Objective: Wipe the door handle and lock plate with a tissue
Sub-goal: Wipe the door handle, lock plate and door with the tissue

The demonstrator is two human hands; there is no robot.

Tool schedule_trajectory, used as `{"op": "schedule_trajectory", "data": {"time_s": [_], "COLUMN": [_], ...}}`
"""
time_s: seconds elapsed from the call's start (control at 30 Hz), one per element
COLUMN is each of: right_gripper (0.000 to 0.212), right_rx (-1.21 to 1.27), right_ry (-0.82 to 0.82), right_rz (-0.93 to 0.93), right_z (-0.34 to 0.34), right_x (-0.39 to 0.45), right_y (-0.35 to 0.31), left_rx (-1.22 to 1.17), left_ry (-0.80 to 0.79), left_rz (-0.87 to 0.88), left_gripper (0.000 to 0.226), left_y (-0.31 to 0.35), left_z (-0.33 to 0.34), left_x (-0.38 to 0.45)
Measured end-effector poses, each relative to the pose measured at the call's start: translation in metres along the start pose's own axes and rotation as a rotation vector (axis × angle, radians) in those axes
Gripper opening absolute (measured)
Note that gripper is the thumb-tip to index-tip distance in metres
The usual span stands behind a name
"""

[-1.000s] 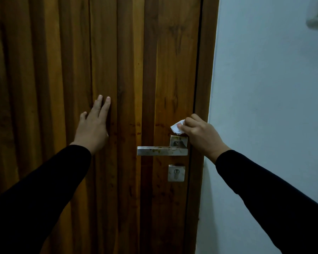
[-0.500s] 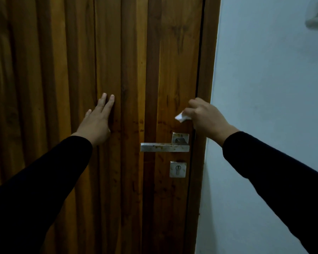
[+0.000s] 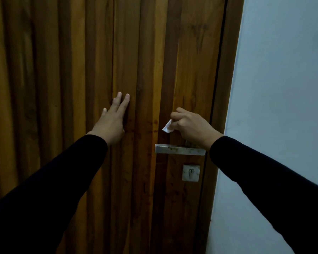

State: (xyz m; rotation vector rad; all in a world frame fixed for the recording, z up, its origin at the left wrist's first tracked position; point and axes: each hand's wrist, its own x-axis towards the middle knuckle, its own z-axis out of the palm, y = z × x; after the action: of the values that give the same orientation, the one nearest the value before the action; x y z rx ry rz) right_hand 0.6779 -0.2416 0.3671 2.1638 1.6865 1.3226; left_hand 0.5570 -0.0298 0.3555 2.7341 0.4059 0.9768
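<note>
I am seeing my left hand point(image 3: 112, 123) lying flat, fingers straight, against the wooden door point(image 3: 66, 88). My right hand point(image 3: 190, 128) is curling its grip around a small white tissue point(image 3: 167, 127), hovering just above the metal door handle point(image 3: 179, 149) (rust-speckled). The lock plate point(image 3: 190, 172) is sitting below the handle, untouched, beside the pale wall point(image 3: 283, 88).

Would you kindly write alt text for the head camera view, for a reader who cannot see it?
A person's right hand pinches a white tissue just above a metal door handle, while the left hand rests flat on the wooden door. A square lock plate with a keyhole sits below the handle; a pale wall lies right.
</note>
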Motion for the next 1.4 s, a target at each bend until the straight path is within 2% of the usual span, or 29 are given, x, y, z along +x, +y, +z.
{"op": "schedule_trajectory", "data": {"time_s": [0.2,0.4,0.9,1.07,1.17,1.3,1.4], "right_gripper": [0.024,0.024,0.026,0.02,0.023,0.024,0.027], "right_rx": [-0.021,-0.01,-0.021,-0.07,-0.077,-0.078,0.0], "right_ry": [-0.069,-0.122,-0.066,-0.082,-0.159,-0.357,-0.224], "right_rz": [-0.121,-0.157,0.016,0.053,0.084,0.116,0.134], "right_z": [-0.003,-0.008,-0.009,-0.01,-0.018,-0.036,-0.046], "right_x": [-0.003,-0.012,-0.047,-0.062,-0.063,-0.045,-0.031], "right_y": [0.01,0.017,0.031,0.037,0.034,0.038,0.034], "left_rx": [0.001,-0.006,0.004,0.017,0.011,0.028,0.037], "left_ry": [0.007,0.004,0.008,0.012,-0.004,-0.008,-0.009], "left_rz": [0.004,-0.003,-0.005,0.009,-0.008,0.002,-0.006], "left_gripper": [0.097,0.098,0.097,0.099,0.1,0.102,0.102], "left_y": [-0.002,-0.002,-0.002,-0.003,-0.002,-0.003,-0.004], "left_z": [0.001,0.001,0.002,0.004,0.003,0.003,0.004], "left_x": [0.0,-0.001,0.001,0.002,0.003,0.003,0.004]}}
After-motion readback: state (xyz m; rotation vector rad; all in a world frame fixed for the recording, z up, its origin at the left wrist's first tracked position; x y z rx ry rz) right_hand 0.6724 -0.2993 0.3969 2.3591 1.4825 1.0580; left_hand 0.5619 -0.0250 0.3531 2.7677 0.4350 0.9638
